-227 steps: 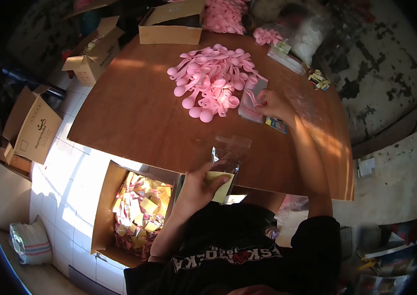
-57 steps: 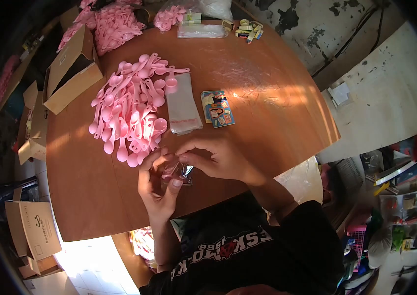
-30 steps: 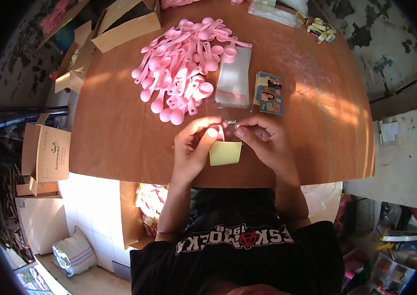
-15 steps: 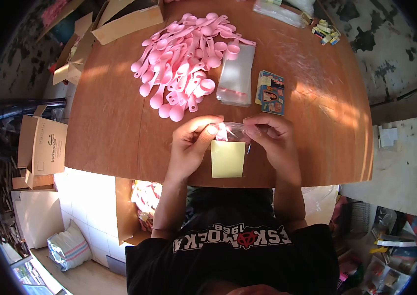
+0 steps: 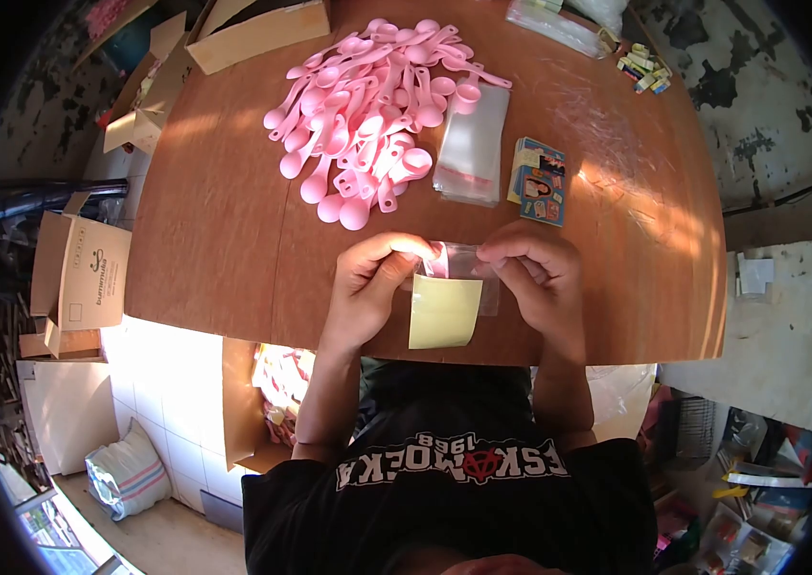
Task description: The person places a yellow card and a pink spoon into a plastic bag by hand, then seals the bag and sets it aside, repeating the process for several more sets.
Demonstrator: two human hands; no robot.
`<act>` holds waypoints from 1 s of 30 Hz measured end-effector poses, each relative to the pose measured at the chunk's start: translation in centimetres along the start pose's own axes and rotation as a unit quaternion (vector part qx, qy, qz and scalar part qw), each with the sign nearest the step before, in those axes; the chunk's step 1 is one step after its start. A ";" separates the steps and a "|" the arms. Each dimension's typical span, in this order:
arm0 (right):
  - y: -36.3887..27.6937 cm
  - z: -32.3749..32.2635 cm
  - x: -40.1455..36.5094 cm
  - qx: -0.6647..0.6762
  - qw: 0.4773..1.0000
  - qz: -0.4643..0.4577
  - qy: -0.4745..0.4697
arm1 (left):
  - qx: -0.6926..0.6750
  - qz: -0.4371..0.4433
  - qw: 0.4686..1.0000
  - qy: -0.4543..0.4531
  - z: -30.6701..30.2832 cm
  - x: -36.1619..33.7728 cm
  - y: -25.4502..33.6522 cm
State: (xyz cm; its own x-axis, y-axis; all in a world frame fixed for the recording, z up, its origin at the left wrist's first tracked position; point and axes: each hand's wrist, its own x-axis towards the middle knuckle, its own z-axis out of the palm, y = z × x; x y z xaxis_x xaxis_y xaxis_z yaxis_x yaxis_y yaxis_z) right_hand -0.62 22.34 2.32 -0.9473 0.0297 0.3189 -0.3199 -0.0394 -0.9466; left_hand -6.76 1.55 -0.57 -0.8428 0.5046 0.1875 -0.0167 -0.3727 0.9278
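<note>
bag [image 5: 464,263], hands [image 5: 365,285] near table edge [image 5: 636,360]

The bag [image 5: 488,293] is clear plastic, the yellow card [image 5: 445,314] matt paper.

Note pink piece [image 5: 439,265] partly hidden by yellow card [image 5: 445,314]; note cardboard box [image 5: 267,39] cut off by top edge.

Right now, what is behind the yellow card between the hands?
A pink piece shows above the yellow card; clear plastic extends past its right side. What the card covers is hidden.
</note>
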 end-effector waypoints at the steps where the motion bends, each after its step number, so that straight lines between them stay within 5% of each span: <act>1: -0.1 -0.2 0.0 -0.032 0.999 -0.015 -0.010 | -0.029 -0.010 1.000 -0.001 -0.1 0.0 0.0; 5: -0.5 0.4 0.0 -0.026 0.999 -0.038 -0.003 | -0.076 0.003 0.997 -0.022 -0.3 -0.1 0.2; 8: -0.1 1.0 -0.3 -0.159 0.984 -0.072 -0.019 | -0.018 0.019 0.999 -0.040 0.0 -0.7 0.8; 10: -0.7 1.5 -1.2 -0.167 0.984 -0.049 -0.026 | -0.029 -0.047 0.998 -0.034 -0.5 -2.0 1.6; 12: -2.0 1.4 -1.4 -0.176 0.983 -0.033 -0.031 | 0.064 -0.023 0.994 -0.087 -3.1 -4.6 2.6; 15: -4.0 -0.5 -2.2 -0.275 0.953 0.067 -0.112 | 0.156 -0.078 0.972 -0.160 -7.2 -9.7 4.4; 17: -4.5 -1.5 -2.1 -0.303 0.938 0.102 -0.134 | 0.188 -0.227 0.945 -0.142 -10.4 -13.2 4.4; 20: -3.9 -2.4 -0.7 -0.378 0.903 0.100 -0.176 | 0.407 -0.373 0.833 0.038 -14.7 -18.0 -0.5; 21: -3.4 -2.9 0.3 -0.424 0.882 0.064 -0.197 | 0.566 -0.316 0.761 0.029 -16.3 -20.4 -2.6; 22: -2.3 -3.2 1.4 -0.453 0.875 -0.003 -0.169 | 0.633 -0.419 0.649 0.045 -14.3 -20.1 -2.0; 25: 1.4 -4.3 5.9 -0.522 0.839 -0.106 -0.108 | 0.639 -0.379 0.669 0.024 -16.2 -22.5 -4.9; 27: 3.0 -4.5 8.9 -0.537 0.832 -0.083 -0.113 | 0.497 -0.353 0.792 -0.002 -13.9 -19.6 -3.7; 30: 5.5 -5.2 12.3 -0.575 0.805 -0.004 -0.149 | 0.331 -0.299 0.881 -0.159 -9.5 -15.6 0.3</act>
State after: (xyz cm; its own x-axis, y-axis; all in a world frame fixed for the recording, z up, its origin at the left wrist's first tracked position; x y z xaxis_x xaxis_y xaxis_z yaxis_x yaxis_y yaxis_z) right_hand -13.92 27.68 0.75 -0.9617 -0.2225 0.1603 -0.2629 0.9144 -0.3078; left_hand 1.32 -13.84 -6.30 -0.5949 0.6887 -0.4146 -0.0003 0.5156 0.8568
